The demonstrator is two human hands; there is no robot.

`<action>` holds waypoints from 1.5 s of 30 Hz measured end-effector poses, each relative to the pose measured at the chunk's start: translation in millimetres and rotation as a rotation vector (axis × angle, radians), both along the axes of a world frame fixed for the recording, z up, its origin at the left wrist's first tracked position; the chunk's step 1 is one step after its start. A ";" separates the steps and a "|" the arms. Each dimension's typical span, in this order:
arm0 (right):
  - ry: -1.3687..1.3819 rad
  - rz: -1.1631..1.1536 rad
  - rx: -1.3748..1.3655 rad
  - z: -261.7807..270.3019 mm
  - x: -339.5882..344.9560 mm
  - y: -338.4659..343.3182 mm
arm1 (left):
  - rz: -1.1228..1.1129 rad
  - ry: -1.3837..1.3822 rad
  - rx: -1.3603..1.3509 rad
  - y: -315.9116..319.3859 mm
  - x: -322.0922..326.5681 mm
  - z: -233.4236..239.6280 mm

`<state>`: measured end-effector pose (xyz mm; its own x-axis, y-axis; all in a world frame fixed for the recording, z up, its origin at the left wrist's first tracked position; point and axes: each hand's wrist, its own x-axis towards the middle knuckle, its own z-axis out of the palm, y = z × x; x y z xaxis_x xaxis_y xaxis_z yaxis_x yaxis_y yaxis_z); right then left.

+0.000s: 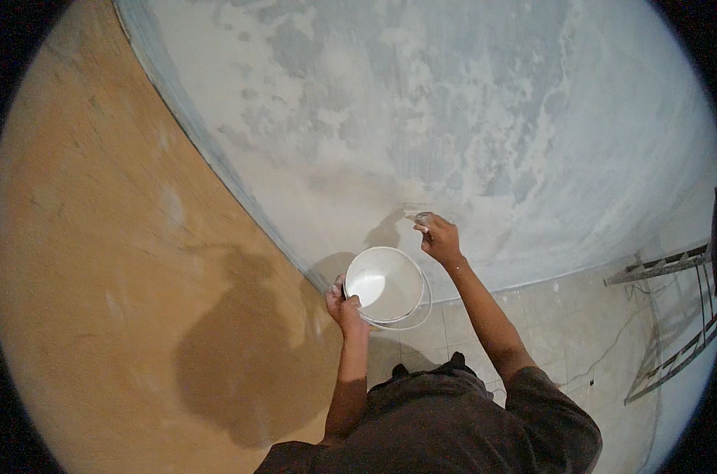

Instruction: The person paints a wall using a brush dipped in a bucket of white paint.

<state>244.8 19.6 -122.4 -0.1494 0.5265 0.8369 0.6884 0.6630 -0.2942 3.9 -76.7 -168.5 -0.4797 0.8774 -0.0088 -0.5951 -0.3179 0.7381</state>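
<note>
My left hand [345,308] holds a white plastic bucket [363,269] by its left side, the thumb hooked over the rim. White material coats the inside, and part of the bottom is in shadow. The bucket's thin bail handle [430,301] hangs down on the right. Higher and to the right, my right hand [440,237] grips a small flat hand tool [414,214]; whether it is a brush or a putty knife cannot be told. Its edge lies at the patchy white and grey-blue wall [346,136]. White residue marks the fingers of both hands.
An ochre wall [97,237] meets the pale wall at a corner on my left and carries my shadow. Below spreads a tiled floor [429,329]. At the far right stands a ladder [672,361], with a thin cable [607,349] running across the floor near it.
</note>
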 end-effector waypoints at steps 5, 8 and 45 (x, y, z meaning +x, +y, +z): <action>0.165 -0.051 0.093 9.6 -7.3 -0.3 | -0.019 -0.046 0.003 0.1 -7.7 -8.1; 0.091 -0.004 0.082 8.9 -6.3 -2.3 | -0.005 -0.069 -0.019 -1.3 0.0 -1.2; 0.636 -0.030 -0.203 25.9 -40.7 -134.9 | -0.331 -0.093 0.051 13.6 -20.5 -37.5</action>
<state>204.0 -115.4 -96.5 0.3576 0.6788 0.6413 0.3568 0.5353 -0.7656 -16.6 -63.2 -206.0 -0.1677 0.9858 0.0085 -0.7362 -0.1310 0.6640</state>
